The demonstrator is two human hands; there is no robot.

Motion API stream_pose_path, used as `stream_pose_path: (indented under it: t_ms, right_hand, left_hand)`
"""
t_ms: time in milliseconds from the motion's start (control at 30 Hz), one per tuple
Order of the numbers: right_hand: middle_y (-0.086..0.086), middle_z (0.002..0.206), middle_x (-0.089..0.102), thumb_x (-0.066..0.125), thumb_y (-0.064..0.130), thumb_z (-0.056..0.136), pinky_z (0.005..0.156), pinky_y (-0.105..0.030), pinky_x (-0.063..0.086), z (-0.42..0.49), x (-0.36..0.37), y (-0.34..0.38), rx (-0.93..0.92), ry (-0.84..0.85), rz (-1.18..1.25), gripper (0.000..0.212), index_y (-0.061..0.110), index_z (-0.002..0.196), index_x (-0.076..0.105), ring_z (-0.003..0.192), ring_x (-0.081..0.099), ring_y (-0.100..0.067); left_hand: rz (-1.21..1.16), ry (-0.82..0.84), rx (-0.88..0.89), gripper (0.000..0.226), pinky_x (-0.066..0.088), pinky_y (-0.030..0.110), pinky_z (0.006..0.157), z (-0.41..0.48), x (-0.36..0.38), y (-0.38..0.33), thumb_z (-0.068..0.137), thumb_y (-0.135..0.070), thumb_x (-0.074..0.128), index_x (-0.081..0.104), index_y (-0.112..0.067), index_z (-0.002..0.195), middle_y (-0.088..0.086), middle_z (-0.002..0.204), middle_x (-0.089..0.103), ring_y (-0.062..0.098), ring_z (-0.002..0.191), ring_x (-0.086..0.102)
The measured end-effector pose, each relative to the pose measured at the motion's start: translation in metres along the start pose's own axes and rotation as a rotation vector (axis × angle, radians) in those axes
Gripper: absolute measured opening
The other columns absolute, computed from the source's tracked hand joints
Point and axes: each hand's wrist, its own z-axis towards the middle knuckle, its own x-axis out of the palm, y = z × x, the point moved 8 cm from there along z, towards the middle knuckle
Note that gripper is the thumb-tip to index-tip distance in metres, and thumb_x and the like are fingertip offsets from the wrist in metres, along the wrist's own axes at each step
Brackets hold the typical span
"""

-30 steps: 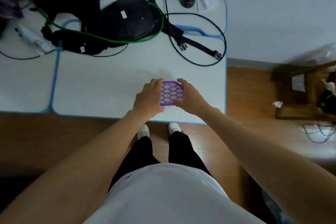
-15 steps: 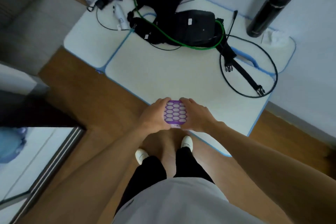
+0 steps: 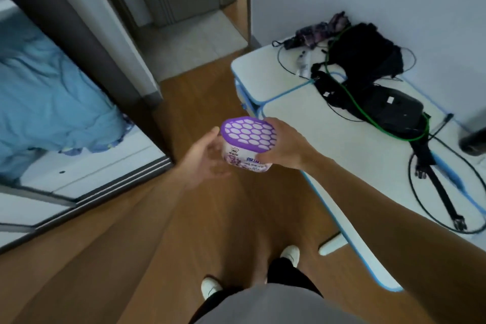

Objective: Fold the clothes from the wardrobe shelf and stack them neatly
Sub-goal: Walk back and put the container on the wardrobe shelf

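The person is standing on a wooden floor (image 3: 210, 218) in white shoes (image 3: 290, 254), and both bare forearms are reaching forward. Out over the floor, clear of any surface, the two hands are holding a white tub (image 3: 248, 137) with a purple honeycomb lid. The right hand (image 3: 286, 147) is gripping its right side, with the thumb curling across the printed front. The left hand (image 3: 207, 158) is cupping the left side, thumb up by the lid's edge; it is blurred, so how its fingers are lying underneath is hard to tell.

To the right, a white counter (image 3: 342, 144) with blue edging is carrying a black bag (image 3: 394, 110), a green cable (image 3: 352, 98) looping over it, a black strap (image 3: 441, 197) and a thin black cord. A dark bottle (image 3: 473, 142) is showing at the frame's edge, and a folded umbrella (image 3: 315, 31) is lying at the counter's far end.

To the left, beyond a sliding-door rail (image 3: 118, 181), the clothes are sitting in the wardrobe as a rumpled blue heap (image 3: 47, 102) on a white shelf (image 3: 86, 163), well apart from both hands.
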Motion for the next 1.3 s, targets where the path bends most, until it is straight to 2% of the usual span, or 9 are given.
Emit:
stream_pose_path:
  t_ms: [100,233,433,533,633,800,933,1133,1300]
  right_hand:
    - [0.002,0.129,0.058,0.088,0.038,0.066,0.095,-0.041,0.056,0.019,0.027,0.09,-0.137,0.075,-0.06,0.088,0.023,0.139,0.041,0.116,0.059,-0.016]
    - [0.0,0.134,0.056,0.087,0.043,0.069,0.092,-0.038,0.057,0.035,0.072,0.2,-0.298,0.122,-0.153,0.092,0.02,0.143,0.037,0.117,0.058,-0.015]
    - [0.011,0.121,0.055,0.086,0.04,0.072,0.061,-0.004,0.049,0.052,0.132,0.333,-0.467,0.163,-0.073,0.086,0.021,0.142,0.04,0.093,0.061,-0.002]
    - [0.009,0.126,0.054,0.085,0.04,0.073,0.074,-0.01,0.051,0.063,0.151,0.383,-0.516,0.147,-0.042,0.087,0.019,0.144,0.039,0.104,0.06,-0.007]
    - [0.011,0.12,0.051,0.084,0.038,0.075,0.069,-0.005,0.046,0.079,0.164,0.43,-0.583,0.105,-0.043,0.084,0.016,0.143,0.041,0.096,0.057,-0.002]
    - [-0.002,0.134,0.055,0.084,0.036,0.076,0.093,-0.032,0.054,0.13,0.186,0.494,-0.62,0.131,-0.031,0.083,0.015,0.145,0.042,0.115,0.057,-0.015]
    - [0.001,0.123,0.057,0.082,0.037,0.078,0.075,-0.015,0.052,0.188,0.209,0.546,-0.659,0.231,-0.114,0.078,0.017,0.143,0.042,0.097,0.061,-0.007]
    - [0.003,0.11,0.064,0.083,0.036,0.077,0.069,-0.02,0.048,0.287,0.214,0.626,-0.726,0.212,-0.125,0.06,0.015,0.126,0.055,0.088,0.062,-0.004]
    - [0.001,0.104,0.068,0.083,0.042,0.074,0.078,-0.031,0.056,0.349,0.209,0.69,-0.795,0.122,-0.187,0.054,0.015,0.114,0.062,0.09,0.066,-0.014]
  left_hand:
    - [0.057,-0.02,0.097,0.051,0.056,0.052,0.089,-0.042,-0.055,-0.035,0.081,-0.068,0.062,0.064,-0.032,0.118,-0.003,0.111,0.075,0.025,0.105,0.07]
    - [-0.004,-0.13,0.196,0.04,0.058,0.041,0.084,-0.095,-0.142,-0.064,0.082,-0.056,0.064,0.062,-0.03,0.112,0.0,0.102,0.077,0.025,0.098,0.07]
    - [-0.17,-0.311,0.343,0.054,0.059,0.038,0.072,-0.164,-0.262,-0.096,0.068,-0.059,0.067,0.067,-0.026,0.111,0.002,0.103,0.074,0.025,0.091,0.071]
    - [-0.217,-0.399,0.397,0.053,0.059,0.038,0.069,-0.185,-0.31,-0.116,0.067,-0.06,0.067,0.068,-0.025,0.106,0.002,0.096,0.075,0.026,0.093,0.07]
    - [-0.256,-0.452,0.434,0.046,0.059,0.037,0.065,-0.196,-0.351,-0.136,0.073,-0.06,0.067,0.069,-0.024,0.102,0.0,0.085,0.077,0.023,0.088,0.073]
    - [-0.265,-0.526,0.43,0.045,0.058,0.036,0.063,-0.192,-0.42,-0.173,0.061,-0.066,0.067,0.077,-0.027,0.081,0.0,0.076,0.076,0.018,0.066,0.075]
    - [-0.187,-0.58,0.435,0.036,0.057,0.036,0.065,-0.173,-0.481,-0.22,0.061,-0.069,0.063,0.077,-0.036,0.068,-0.002,0.073,0.075,0.018,0.064,0.074]
    - [-0.164,-0.64,0.443,0.038,0.058,0.041,0.067,-0.136,-0.555,-0.309,0.059,-0.068,0.063,0.077,-0.033,0.068,0.0,0.075,0.076,0.02,0.066,0.075]
    - [-0.15,-0.668,0.485,0.041,0.058,0.04,0.064,-0.116,-0.601,-0.38,0.059,-0.069,0.061,0.077,-0.032,0.068,0.0,0.07,0.075,0.018,0.063,0.074]
